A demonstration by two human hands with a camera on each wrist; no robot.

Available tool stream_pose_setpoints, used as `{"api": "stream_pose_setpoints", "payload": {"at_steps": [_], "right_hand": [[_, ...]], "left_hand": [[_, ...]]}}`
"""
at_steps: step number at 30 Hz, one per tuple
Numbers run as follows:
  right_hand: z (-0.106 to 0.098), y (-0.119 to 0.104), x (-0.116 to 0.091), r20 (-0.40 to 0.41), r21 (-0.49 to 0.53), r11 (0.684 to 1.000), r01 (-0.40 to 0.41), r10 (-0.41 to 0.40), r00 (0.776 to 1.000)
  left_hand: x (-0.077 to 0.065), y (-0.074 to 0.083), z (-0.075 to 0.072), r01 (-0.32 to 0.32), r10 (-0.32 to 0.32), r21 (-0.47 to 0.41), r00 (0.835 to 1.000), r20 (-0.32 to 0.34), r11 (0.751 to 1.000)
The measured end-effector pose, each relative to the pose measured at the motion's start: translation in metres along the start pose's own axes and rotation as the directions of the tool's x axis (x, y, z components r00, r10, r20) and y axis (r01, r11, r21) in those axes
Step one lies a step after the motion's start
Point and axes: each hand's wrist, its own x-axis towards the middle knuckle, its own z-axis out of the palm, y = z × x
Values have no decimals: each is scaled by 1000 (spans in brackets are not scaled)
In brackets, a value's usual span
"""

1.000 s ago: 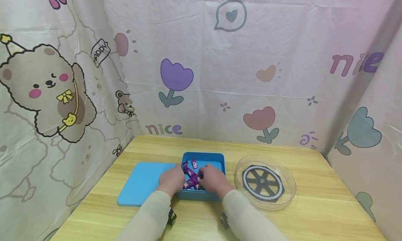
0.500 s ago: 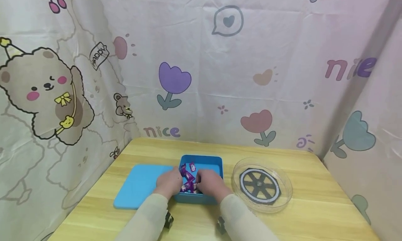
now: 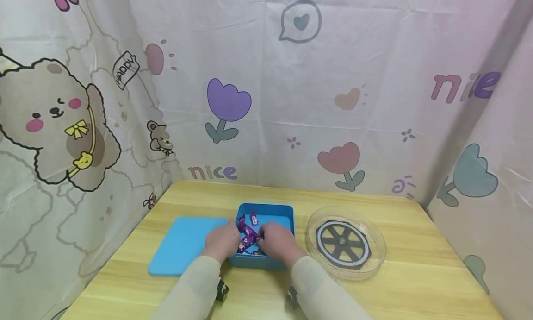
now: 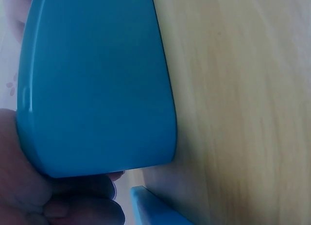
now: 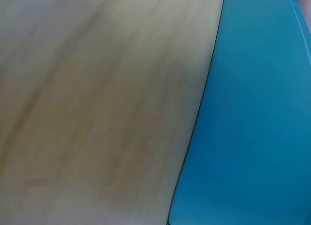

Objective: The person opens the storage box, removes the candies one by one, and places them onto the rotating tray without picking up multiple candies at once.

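A blue rectangular box (image 3: pixel 258 262) stands uncovered on the wooden table. My left hand (image 3: pixel 223 240) grips its left wall; in the left wrist view its fingers (image 4: pixel 82 210) bend along the outside of the box (image 4: pixel 97 89). Several purple-wrapped candies (image 3: pixel 246 241) lie in the left part of the box. My right hand (image 3: pixel 276 241) reaches in over the front right, its fingertips pinching the end of one purple candy. In the right wrist view only the box wall (image 5: pixel 252 118) and the tabletop show, with the fingers out of sight.
A flat light-blue lid (image 3: pixel 179 246) lies left of the box. To the right stands a round clear dish (image 3: pixel 381 253) with a dark wheel-like spoked piece (image 3: pixel 342 241) in it. A patterned curtain (image 3: pixel 266 88) hangs behind the wooden table (image 3: pixel 420 264).
The right hand has shifted a little in the box, and the candies near its fingertips have changed position. My left hand stays on the box's left wall. The head view has tilted slightly.
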Motion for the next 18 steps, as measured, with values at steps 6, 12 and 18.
{"api": "stream_pose_setpoints", "payload": {"at_steps": [6, 12, 18], "right_hand": [[-6, 2, 0, -86, 42, 999, 32, -29, 996], [-13, 3, -4, -161, 89, 993, 77, -62, 985], [-22, 10, -10, -225, 123, 988, 88, -58, 973]], "left_hand": [[0, 3, -4, 11, -10, -11, 1000, 19, 1000], [2, 1, -3, 14, -14, -24, 1000, 9, 1000], [1, -1, -2, 12, -12, -26, 1000, 17, 1000]]}}
